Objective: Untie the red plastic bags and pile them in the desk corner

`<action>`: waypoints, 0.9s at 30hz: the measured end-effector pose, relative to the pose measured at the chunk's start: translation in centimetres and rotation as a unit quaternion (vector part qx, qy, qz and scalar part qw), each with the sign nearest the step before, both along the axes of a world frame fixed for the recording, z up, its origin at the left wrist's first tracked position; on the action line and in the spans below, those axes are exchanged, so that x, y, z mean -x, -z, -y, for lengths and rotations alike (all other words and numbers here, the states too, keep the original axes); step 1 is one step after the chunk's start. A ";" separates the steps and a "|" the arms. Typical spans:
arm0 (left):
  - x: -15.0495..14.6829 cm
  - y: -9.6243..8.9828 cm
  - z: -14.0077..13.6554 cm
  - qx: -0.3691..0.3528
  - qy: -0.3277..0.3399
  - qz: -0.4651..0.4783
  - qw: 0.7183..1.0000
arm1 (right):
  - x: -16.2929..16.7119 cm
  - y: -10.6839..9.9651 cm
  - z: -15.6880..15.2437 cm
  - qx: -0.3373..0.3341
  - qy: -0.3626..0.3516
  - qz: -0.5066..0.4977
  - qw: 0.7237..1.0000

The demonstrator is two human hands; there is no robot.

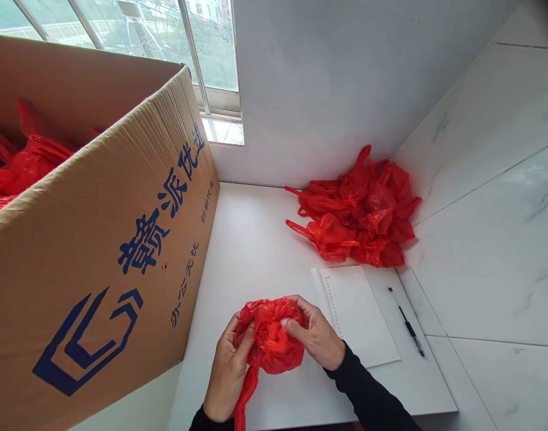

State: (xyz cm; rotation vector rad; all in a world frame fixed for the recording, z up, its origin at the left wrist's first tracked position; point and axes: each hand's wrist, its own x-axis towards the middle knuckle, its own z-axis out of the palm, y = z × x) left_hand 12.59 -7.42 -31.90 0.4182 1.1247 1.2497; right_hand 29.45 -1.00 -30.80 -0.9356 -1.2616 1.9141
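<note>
1. Red plastic bag [280,353]: we see it bunched between both hands, above the near part of the white table [251,233]. Its folds overlap, so we cannot make out its opening; one long strip hangs down and is cut off by the lower edge.
2. Left hand [228,368]: closed on the bag's left side, thumb in front; we see little of the fingers, which pass behind the plastic.
3. Right hand [319,336]: gripping the bag's right side, thumb pressed to the front, the other fingers partly hidden. Both black sleeves leave the view below.
4. Pile of red bags [364,209]: in the far right corner of the table; we cannot count the overlapping pieces.
5. White notebook [364,320]: in front of the pile, its small print unreadable to us. A pen [408,326] lies beside it.
6. Cardboard box [166,179]: cut off at left; its wall conceals the lower part of the red bags inside [34,161].
</note>
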 end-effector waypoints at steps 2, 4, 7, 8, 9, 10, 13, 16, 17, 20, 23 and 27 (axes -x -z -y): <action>0.1 -0.1 0.0 -0.010 0.011 0.002 1.000 | 0.1 -0.1 0.0 0.001 0.000 0.006 1.000; 0.1 -0.2 0.0 -0.007 0.011 0.009 1.000 | 0.1 -0.1 0.1 -0.001 0.009 0.012 1.000; 0.0 -0.5 0.0 0.002 -0.001 0.011 1.000 | 0.0 0.2 0.1 0.001 0.020 0.016 1.000; -0.1 -0.6 0.0 0.004 -0.005 0.011 1.000 | 0.0 0.3 0.1 0.003 0.023 0.016 1.000; -0.1 -0.6 0.0 0.006 -0.008 0.011 1.000 | -0.1 0.4 0.1 0.005 0.024 0.015 1.000; -0.1 -0.6 0.0 0.010 -0.010 0.011 1.000 | -0.1 0.5 0.1 0.008 0.026 0.013 1.000; 0.1 -0.4 0.0 0.022 -0.006 0.015 1.000 | -0.1 0.5 0.1 0.011 0.030 0.008 0.999; 0.3 0.1 0.0 0.026 0.002 0.024 0.999 | 0.0 0.4 0.0 0.019 0.029 -0.002 0.999; 0.3 0.2 0.0 0.027 0.003 0.027 0.999 | 0.1 0.5 0.0 0.025 0.028 -0.005 0.999; 0.3 0.3 0.1 0.035 0.004 0.027 0.999 | 0.1 0.7 0.1 0.046 0.028 -0.005 0.999; 0.3 0.0 0.1 0.037 -0.002 0.019 0.999 | 0.1 1.0 0.2 0.056 0.032 0.001 0.998; 0.3 0.0 0.0 0.033 0.000 0.009 0.999 | 0.1 0.9 0.2 0.059 0.036 0.002 0.998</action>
